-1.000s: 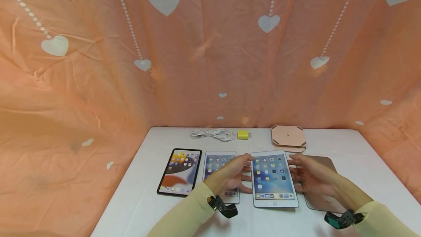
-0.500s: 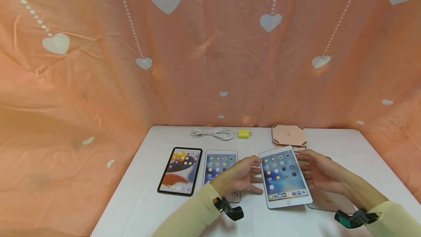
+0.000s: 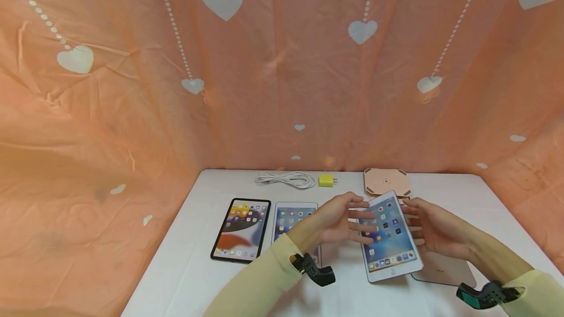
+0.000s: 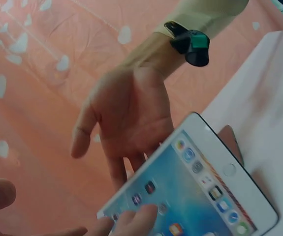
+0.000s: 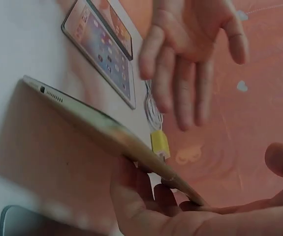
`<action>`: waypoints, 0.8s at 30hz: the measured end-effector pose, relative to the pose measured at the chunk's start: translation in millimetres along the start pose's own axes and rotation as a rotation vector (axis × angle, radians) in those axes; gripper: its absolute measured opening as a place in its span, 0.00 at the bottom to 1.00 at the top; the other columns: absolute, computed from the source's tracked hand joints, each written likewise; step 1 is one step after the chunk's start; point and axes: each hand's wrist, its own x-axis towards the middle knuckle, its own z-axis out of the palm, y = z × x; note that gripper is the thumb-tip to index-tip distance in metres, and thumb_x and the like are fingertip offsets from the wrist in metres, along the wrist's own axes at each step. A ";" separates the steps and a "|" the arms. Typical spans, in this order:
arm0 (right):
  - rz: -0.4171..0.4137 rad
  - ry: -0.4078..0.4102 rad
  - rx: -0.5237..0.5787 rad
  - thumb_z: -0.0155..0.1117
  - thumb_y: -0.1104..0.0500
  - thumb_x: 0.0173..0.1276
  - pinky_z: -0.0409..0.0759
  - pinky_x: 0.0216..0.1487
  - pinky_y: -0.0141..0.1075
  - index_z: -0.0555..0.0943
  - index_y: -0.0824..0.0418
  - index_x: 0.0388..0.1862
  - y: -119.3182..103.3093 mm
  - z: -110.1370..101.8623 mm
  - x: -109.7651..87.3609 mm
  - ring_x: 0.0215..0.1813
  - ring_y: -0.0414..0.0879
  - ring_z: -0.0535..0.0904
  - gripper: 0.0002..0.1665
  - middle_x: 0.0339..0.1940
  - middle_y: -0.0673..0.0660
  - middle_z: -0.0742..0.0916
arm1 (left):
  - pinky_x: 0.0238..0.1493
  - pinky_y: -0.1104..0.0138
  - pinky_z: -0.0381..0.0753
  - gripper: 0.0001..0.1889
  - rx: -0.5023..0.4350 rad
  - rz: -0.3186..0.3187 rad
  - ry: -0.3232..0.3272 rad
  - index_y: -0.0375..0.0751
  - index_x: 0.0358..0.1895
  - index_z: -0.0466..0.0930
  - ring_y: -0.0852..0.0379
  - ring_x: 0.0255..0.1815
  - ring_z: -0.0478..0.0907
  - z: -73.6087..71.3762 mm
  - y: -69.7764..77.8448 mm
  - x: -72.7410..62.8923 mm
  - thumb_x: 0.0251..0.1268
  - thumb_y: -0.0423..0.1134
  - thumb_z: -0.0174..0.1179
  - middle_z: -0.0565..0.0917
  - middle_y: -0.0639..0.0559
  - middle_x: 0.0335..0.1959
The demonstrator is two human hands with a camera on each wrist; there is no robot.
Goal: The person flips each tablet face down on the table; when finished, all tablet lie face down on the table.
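Observation:
In the head view a white tablet with a lit screen is tilted, its right side raised. The fingers of my right hand lie behind its right side and bear against its back. In the right wrist view the thumb stands away from the tablet's edge. My left hand is spread, its palm turned to the right, and its fingers overlap the tablet's left side. The right wrist view shows those fingers straight and apart from the tablet. Under my right hand, a rose-gold tablet lies back up.
On the white table, a second white tablet lies partly hidden by my left arm, with a black-framed tablet to its left. Along the back are a coiled white cable, a yellow charger plug and a pink plate-like stand.
The white tablet has moved right and turned more steeply. My left hand has come off its left edge and risen over it, fingers straightening. My right hand has shifted right along with it.

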 end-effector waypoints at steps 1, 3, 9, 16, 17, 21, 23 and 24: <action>-0.001 -0.005 0.001 0.31 0.30 0.89 0.77 0.74 0.67 0.27 0.65 0.90 -1.1 1.0 -0.1 0.85 0.78 0.54 0.55 0.89 0.78 0.42 | 0.78 0.29 0.69 0.35 0.007 0.001 -0.017 0.34 0.82 0.63 0.25 0.79 0.70 2.4 3.1 -0.2 0.79 0.48 0.53 0.73 0.31 0.78; -0.004 -0.014 0.007 0.31 0.29 0.89 0.75 0.74 0.71 0.27 0.64 0.91 -3.6 3.2 -0.3 0.86 0.80 0.49 0.55 0.90 0.77 0.40 | 0.78 0.30 0.69 0.33 0.026 0.009 -0.045 0.37 0.81 0.65 0.25 0.79 0.71 6.7 8.8 -0.1 0.80 0.49 0.52 0.73 0.32 0.77; -0.024 -0.031 0.013 0.33 0.29 0.89 0.76 0.71 0.73 0.30 0.63 0.91 -11.8 16.9 -2.2 0.86 0.81 0.46 0.55 0.90 0.76 0.40 | 0.78 0.30 0.70 0.32 0.053 0.020 -0.059 0.34 0.79 0.68 0.27 0.77 0.73 14.3 16.8 -2.1 0.80 0.50 0.52 0.75 0.34 0.74; -0.058 -0.027 0.010 0.35 0.31 0.90 0.76 0.71 0.73 0.34 0.64 0.92 -21.6 37.5 -1.2 0.85 0.80 0.48 0.53 0.88 0.76 0.46 | 0.77 0.28 0.69 0.36 0.052 0.021 -0.052 0.32 0.81 0.65 0.27 0.78 0.72 10.8 20.3 -5.2 0.80 0.52 0.53 0.75 0.35 0.75; -0.060 -0.029 0.013 0.36 0.31 0.90 0.76 0.71 0.73 0.35 0.63 0.92 -23.2 40.0 -1.0 0.85 0.81 0.48 0.52 0.88 0.76 0.46 | 0.77 0.28 0.69 0.36 0.053 0.021 -0.050 0.32 0.81 0.66 0.27 0.78 0.72 10.2 20.8 -5.8 0.80 0.53 0.53 0.75 0.35 0.75; -0.062 -0.047 0.022 0.38 0.32 0.90 0.80 0.68 0.65 0.38 0.62 0.92 -28.4 50.3 -0.4 0.86 0.79 0.48 0.51 0.89 0.74 0.47 | 0.78 0.27 0.67 0.37 0.054 0.018 -0.049 0.31 0.82 0.65 0.26 0.80 0.69 8.2 22.5 -8.9 0.80 0.53 0.52 0.73 0.35 0.77; -0.060 -0.051 0.024 0.38 0.32 0.90 0.82 0.66 0.61 0.39 0.61 0.92 -30.2 54.5 0.0 0.86 0.78 0.49 0.51 0.89 0.73 0.48 | 0.78 0.27 0.67 0.37 0.047 0.015 -0.040 0.30 0.81 0.65 0.25 0.80 0.69 6.9 23.5 -10.8 0.79 0.53 0.52 0.73 0.34 0.78; -0.060 -0.053 0.026 0.39 0.32 0.89 0.82 0.65 0.59 0.39 0.61 0.92 -31.0 56.5 0.3 0.86 0.77 0.50 0.51 0.89 0.73 0.48 | 0.78 0.26 0.67 0.37 0.044 0.015 -0.035 0.30 0.81 0.65 0.25 0.80 0.68 6.4 24.0 -11.7 0.79 0.53 0.52 0.72 0.34 0.78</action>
